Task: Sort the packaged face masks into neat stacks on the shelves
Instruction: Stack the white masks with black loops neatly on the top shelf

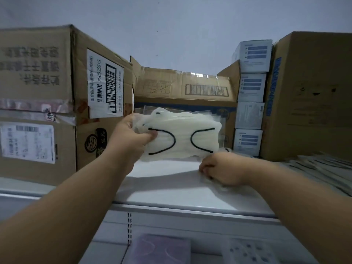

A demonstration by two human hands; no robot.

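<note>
A clear packet of cream face masks with black ear loops [182, 136] is held upright above the white top shelf [171, 193]. My left hand [131, 136] grips its left edge, thumb on the front. My right hand [222, 168] rests on the shelf just below the packet's right corner, fingers curled round a crumpled clear wrapper [211, 181]. A blurred row of packaged masks [320, 168] lies on the shelf at the right.
Large cardboard boxes stand at the left [47, 103], behind [186, 88] and at the right [308, 96]. A column of small white-and-blue boxes [251, 96] is stacked between them. On the lower shelf lie a purple mask packet [162, 250] and a patterned one [249, 252].
</note>
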